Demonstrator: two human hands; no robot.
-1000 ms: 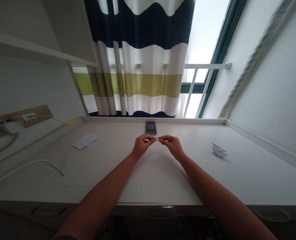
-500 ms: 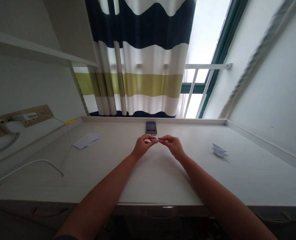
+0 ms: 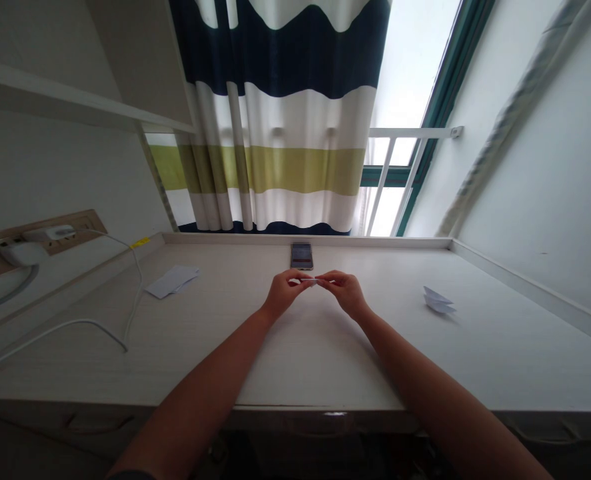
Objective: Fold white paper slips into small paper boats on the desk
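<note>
A small piece of folded white paper is pinched between my two hands above the middle of the desk. My left hand grips its left end with thumb and fingertips. From the other side, the fingertips of my right hand close on its right end. Most of the paper is hidden by the fingers. Just beyond the hands lies a phone, flat on the desk. Over to the right stands a folded paper piece, and several flat sheets of white paper lie at the left.
The white desk has a raised rim along its back and sides. A white cable runs from the wall sockets onto its left part. Behind the desk hang a striped curtain and a white railing.
Both hands stay almost in place, still pinching the paper. The fingertips have shifted very slightly; everything else on the desk is unchanged.
</note>
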